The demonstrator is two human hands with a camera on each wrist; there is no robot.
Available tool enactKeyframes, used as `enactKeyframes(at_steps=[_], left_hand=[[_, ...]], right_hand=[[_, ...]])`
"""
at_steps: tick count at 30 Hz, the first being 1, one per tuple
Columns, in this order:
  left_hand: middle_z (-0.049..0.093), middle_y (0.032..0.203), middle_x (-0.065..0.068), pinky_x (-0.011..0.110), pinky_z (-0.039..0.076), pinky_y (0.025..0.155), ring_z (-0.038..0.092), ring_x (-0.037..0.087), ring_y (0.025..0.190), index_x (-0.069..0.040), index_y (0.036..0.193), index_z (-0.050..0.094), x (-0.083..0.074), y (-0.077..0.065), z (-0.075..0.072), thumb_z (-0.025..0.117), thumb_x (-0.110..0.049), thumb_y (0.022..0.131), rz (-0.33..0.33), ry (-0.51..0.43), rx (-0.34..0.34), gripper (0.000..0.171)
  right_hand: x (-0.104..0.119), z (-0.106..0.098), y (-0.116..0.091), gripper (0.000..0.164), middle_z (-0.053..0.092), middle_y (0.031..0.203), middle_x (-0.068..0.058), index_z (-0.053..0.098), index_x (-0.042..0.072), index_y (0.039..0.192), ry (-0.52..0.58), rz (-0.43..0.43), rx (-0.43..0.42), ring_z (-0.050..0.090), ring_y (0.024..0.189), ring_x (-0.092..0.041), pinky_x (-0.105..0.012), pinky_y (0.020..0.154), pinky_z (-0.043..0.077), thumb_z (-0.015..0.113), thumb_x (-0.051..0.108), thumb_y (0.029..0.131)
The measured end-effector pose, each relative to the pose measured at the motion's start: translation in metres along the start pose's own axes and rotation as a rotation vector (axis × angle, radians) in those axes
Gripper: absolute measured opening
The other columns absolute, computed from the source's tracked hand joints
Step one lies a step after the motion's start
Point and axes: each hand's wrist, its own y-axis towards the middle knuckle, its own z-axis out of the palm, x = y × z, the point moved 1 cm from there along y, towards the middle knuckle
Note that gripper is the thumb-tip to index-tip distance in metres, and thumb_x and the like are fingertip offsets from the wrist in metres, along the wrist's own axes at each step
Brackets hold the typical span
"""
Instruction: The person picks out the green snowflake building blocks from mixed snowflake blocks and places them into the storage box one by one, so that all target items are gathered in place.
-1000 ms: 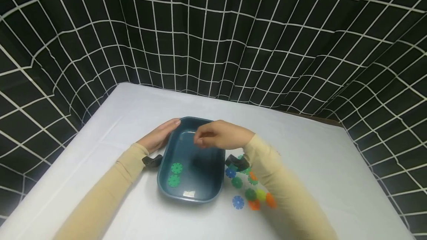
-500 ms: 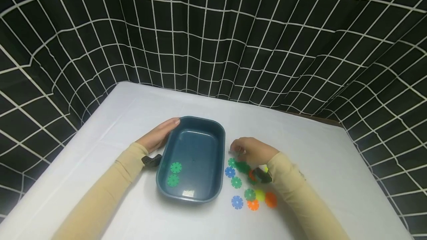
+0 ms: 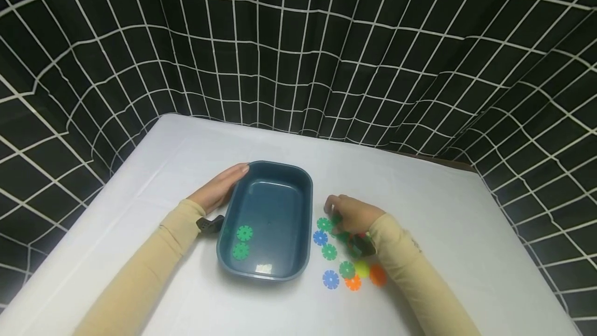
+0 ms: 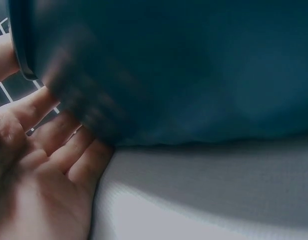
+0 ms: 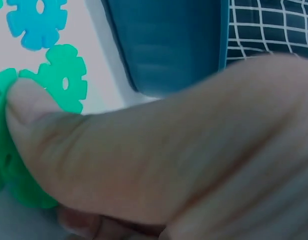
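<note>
A dark blue-green plastic basin [image 3: 270, 222] stands on the white table with two green notched discs [image 3: 242, 241] lying inside. My left hand [image 3: 221, 188] rests along its far left side, straight fingers against the outer wall and a tip at the rim. To the right of the basin my right hand [image 3: 354, 215] is down over loose notched discs. In the right wrist view, its thumb [image 5: 36, 107] presses on a green notched disc [image 5: 19, 165], with curled fingers partly hidden below. A second green disc [image 5: 66, 80] and a blue disc [image 5: 38, 22] lie close by.
More notched discs lie nearer the front: a blue disc [image 3: 331, 279], an orange disc [image 3: 353, 282], a yellow disc [image 3: 362, 268] and several others, some under the right wrist. A black cloth with white grid lines [image 3: 280, 51] hangs behind the white table [image 3: 186, 139].
My right hand has moved from above the basin to the right and down onto the loose discs, its thumb now on a green one. The left hand stays at the basin.
</note>
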Motion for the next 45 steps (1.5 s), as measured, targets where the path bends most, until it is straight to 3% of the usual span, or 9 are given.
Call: enactKeyframes(at_steps=[11,17,25,30,33,37,41,45], left_hand=[[0.037,0.149,0.000,0.051,0.005,0.120,0.018,0.021,0.146,-0.019,0.145,0.040,-0.005,-0.004,-0.003,0.040,-0.050,0.100,0.018,-0.005,0.009,0.054],[0.037,0.149,0.000,0.052,0.005,0.120,0.017,0.021,0.146,-0.019,0.145,0.039,-0.004,-0.004,-0.003,0.041,-0.051,0.099,0.002,-0.008,-0.001,0.055],[0.037,0.149,0.000,0.051,0.005,0.120,0.017,0.021,0.146,-0.018,0.145,0.040,-0.003,-0.004,-0.003,0.043,-0.050,0.099,0.015,-0.022,0.003,0.056],[0.039,0.148,0.001,0.050,0.005,0.120,0.019,0.020,0.145,-0.018,0.144,0.040,-0.003,-0.004,-0.003,0.042,-0.049,0.100,0.029,-0.030,0.009,0.055],[0.039,0.148,0.001,0.051,0.005,0.120,0.019,0.020,0.145,-0.018,0.144,0.040,-0.003,-0.003,-0.004,0.042,-0.049,0.100,0.031,-0.029,0.012,0.055],[0.039,0.148,0.001,0.051,0.005,0.120,0.019,0.021,0.145,-0.018,0.144,0.040,-0.002,-0.002,-0.004,0.042,-0.050,0.099,0.031,-0.025,0.016,0.055],[0.038,0.148,0.001,0.050,0.006,0.120,0.019,0.020,0.146,-0.018,0.144,0.040,-0.002,-0.002,-0.003,0.042,-0.049,0.100,0.033,-0.023,0.015,0.055],[0.039,0.147,0.000,0.050,0.006,0.120,0.019,0.020,0.145,-0.018,0.144,0.041,-0.002,0.000,-0.001,0.042,-0.048,0.100,0.028,-0.021,0.017,0.053]], right_hand=[[-0.013,-0.001,0.006,0.019,0.055,0.078,0.001,0.059,0.015,0.087,0.093,-0.045,0.081,0.053,0.073,-0.016,-0.031,0.068,0.047,0.077,0.020,0.081],[-0.021,0.003,0.008,0.024,0.050,0.067,0.002,0.059,0.015,0.078,0.184,-0.007,0.093,0.051,0.053,-0.014,-0.028,0.055,0.049,0.074,0.033,0.084],[-0.028,-0.007,0.007,0.023,0.059,0.071,-0.005,0.061,0.008,0.081,0.336,0.037,0.059,0.058,0.049,-0.019,-0.031,0.053,0.056,0.077,0.026,0.082],[-0.029,-0.022,0.012,0.009,0.065,0.085,-0.004,0.065,0.007,0.095,0.264,-0.059,0.050,0.062,0.066,-0.017,-0.029,0.067,0.057,0.069,0.009,0.088],[-0.023,-0.035,0.013,0.020,0.066,0.094,-0.003,0.067,0.006,0.105,0.208,-0.126,0.038,0.062,0.077,-0.016,-0.031,0.078,0.056,0.058,-0.004,0.090],[-0.006,-0.053,0.016,0.033,0.065,0.106,-0.009,0.064,0.003,0.113,0.254,-0.189,0.030,0.065,0.085,-0.022,-0.036,0.085,0.056,0.048,-0.013,0.089],[0.019,-0.068,0.022,0.034,0.065,0.106,-0.011,0.061,0.002,0.114,0.307,-0.262,0.034,0.066,0.087,-0.022,-0.034,0.083,0.057,0.043,-0.014,0.092],[0.052,-0.075,0.031,0.029,0.066,0.101,-0.008,0.062,0.002,0.115,0.270,-0.318,0.066,0.066,0.086,-0.022,-0.032,0.082,0.057,0.044,-0.009,0.096]])
